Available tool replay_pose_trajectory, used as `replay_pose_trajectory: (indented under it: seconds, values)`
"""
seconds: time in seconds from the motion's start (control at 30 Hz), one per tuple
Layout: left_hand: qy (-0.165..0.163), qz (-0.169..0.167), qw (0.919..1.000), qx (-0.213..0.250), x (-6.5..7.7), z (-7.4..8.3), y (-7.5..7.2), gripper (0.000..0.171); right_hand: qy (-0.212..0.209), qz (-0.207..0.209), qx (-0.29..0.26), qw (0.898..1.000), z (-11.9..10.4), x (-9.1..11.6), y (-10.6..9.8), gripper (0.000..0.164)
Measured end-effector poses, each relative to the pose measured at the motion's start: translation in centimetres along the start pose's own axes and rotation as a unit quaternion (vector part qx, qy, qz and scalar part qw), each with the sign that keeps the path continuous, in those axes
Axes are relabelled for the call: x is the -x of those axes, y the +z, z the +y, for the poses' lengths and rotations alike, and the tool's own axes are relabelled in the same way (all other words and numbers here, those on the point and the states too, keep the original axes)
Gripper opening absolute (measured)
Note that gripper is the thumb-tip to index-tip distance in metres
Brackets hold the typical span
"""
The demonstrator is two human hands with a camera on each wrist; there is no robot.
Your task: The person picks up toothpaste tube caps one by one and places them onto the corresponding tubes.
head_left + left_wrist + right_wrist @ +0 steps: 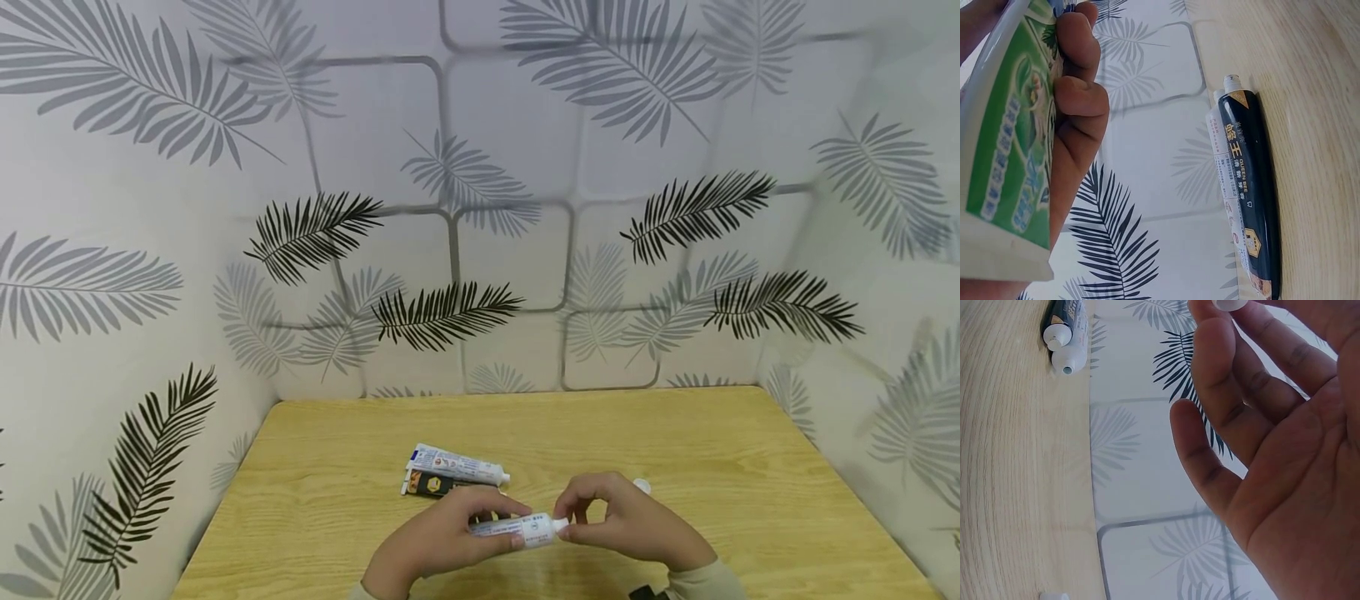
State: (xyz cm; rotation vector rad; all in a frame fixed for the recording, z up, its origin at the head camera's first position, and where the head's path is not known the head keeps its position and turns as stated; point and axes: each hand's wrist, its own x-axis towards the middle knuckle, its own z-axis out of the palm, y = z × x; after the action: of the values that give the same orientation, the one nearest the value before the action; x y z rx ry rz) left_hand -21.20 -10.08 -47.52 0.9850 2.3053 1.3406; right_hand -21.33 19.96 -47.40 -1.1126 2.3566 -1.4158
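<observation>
My left hand [468, 533] grips a toothpaste tube [536, 531] around its body, with the neck end pointing right. In the left wrist view the tube [1010, 137] shows a green printed side and a flat white end. My right hand [622, 517] pinches the small white cap [560, 525] at the neck between thumb and fingertips. The right wrist view shows this white cap [1230, 304] only partly, at the top edge. Whether it is loose from the neck cannot be told.
Beyond my left hand lie a white toothpaste tube [457, 464] and a black toothpaste tube [1250, 187], side by side. A small white cap [642, 485] lies on the wooden table [337, 442] behind my right hand. Leaf-patterned walls [510, 250] stand around the table.
</observation>
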Motion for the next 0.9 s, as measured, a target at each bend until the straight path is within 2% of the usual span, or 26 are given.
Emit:
replay_pose_trajectory:
  seconds: [0.23,0.53,0.9]
  values:
    - [0.000,-0.003,1.0000,0.003,0.0,0.0,0.0,0.030,0.001,-0.002,-0.001,1.000,0.1,0.0,0.0,0.006]
    - [0.004,-0.016,0.9999,0.001,-0.1,-0.2,0.1,0.030,-0.041,0.019,0.005,0.999,0.1,0.1,0.1,0.006]
    - [-0.005,-0.022,0.9997,-0.012,-0.3,-1.0,0.4,0.033,0.003,0.043,0.039,0.998,0.1,0.7,-0.8,0.010]
